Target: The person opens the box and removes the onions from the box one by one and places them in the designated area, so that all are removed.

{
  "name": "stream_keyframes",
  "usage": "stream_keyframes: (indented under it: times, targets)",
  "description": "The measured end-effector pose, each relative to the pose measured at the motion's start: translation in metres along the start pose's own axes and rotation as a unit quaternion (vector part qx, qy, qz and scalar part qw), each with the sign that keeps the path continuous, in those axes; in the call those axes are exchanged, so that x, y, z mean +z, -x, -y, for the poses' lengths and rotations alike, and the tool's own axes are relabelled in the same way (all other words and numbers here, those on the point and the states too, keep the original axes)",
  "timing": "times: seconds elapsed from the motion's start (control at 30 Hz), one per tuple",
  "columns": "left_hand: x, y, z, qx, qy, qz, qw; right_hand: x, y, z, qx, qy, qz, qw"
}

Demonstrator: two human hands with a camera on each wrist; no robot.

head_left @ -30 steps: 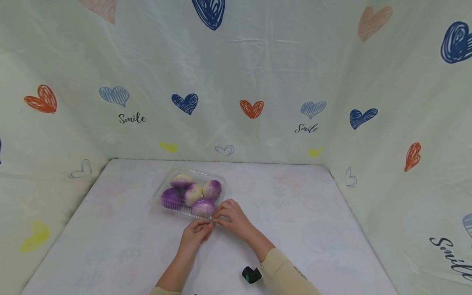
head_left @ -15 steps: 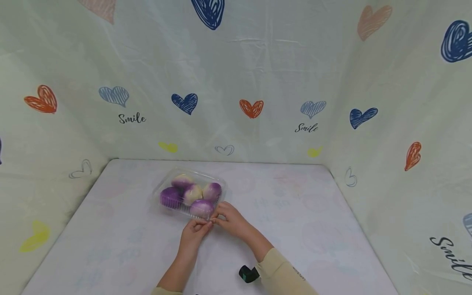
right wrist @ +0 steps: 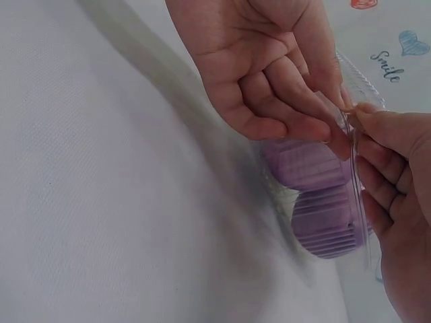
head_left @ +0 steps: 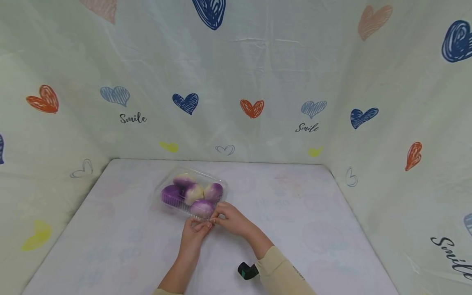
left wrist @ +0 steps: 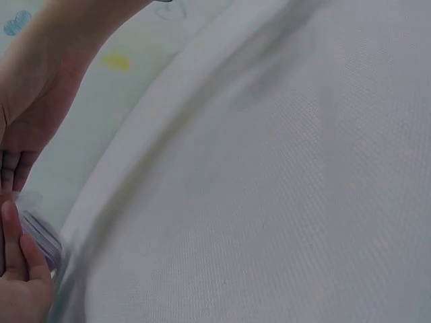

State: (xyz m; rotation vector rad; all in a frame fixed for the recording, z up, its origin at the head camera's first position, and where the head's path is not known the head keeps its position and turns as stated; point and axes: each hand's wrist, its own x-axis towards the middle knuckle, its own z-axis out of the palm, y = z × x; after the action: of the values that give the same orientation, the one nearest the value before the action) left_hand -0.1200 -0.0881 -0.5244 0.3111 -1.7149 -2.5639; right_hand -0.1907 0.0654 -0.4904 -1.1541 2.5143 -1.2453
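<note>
A clear plastic clamshell box sits on the table, turned slightly askew. Inside lie several round purple-and-cream vegetables that look like onions. At the box's near right corner, my left hand pinches the rim from the front. My right hand pinches the same rim just to the right, thumb and fingertips close to the left hand's. The right wrist view shows both hands meeting on the thin plastic edge, with purple vegetables behind ribbed plastic. Only part of the hands shows in the left wrist view.
A white cloth covers the table. Behind it and at both sides hangs a pale curtain printed with hearts. Next to the right cuff is a small black object.
Both hands stay at the box's near right corner. The right hand has shifted slightly left and nearer, and the black object by its cuff has moved left too. The box has barely moved.
</note>
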Motion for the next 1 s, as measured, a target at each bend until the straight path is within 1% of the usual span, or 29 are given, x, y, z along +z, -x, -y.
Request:
stream_keyframes:
  times: [0.23, 0.4, 0.53, 0.63, 0.7, 0.8, 0.87, 0.93, 1.0]
  targets:
    - [0.004, 0.002, -0.002, -0.01, 0.023, -0.013, 0.9996, -0.001, -0.001, 0.001, -0.01, -0.003, 0.011, 1.0]
    - [0.004, 0.001, -0.001, -0.008, 0.033, -0.013, 0.9993, -0.002, -0.002, 0.003, -0.021, -0.007, 0.012, 1.0]
    - [0.002, 0.001, 0.001, -0.007, 0.027, -0.015, 0.9995, -0.002, -0.002, 0.001, -0.014, -0.01, 0.016, 1.0]
    - [0.0, 0.0, 0.003, -0.014, 0.021, -0.019, 0.9995, -0.002, -0.002, -0.001, -0.01, -0.011, 0.022, 1.0]
    - [-0.002, 0.001, 0.003, -0.026, 0.009, -0.019, 0.9995, -0.003, -0.001, -0.001, -0.012, -0.012, 0.025, 1.0]
    - [-0.009, 0.002, 0.002, -0.045, -0.03, -0.017, 0.9984, -0.004, 0.001, 0.0, -0.009, -0.018, 0.03, 0.999]
    - [-0.015, 0.004, -0.001, -0.054, -0.051, -0.021, 0.997, -0.006, 0.002, 0.001, 0.001, -0.025, 0.037, 0.999]
    - [-0.024, 0.005, -0.005, -0.056, -0.06, -0.029, 0.9962, -0.006, 0.003, 0.001, 0.009, -0.032, 0.045, 0.998]
    - [-0.032, 0.006, -0.009, -0.054, -0.061, -0.039, 0.9959, -0.007, 0.004, 0.0, 0.014, -0.037, 0.053, 0.998]
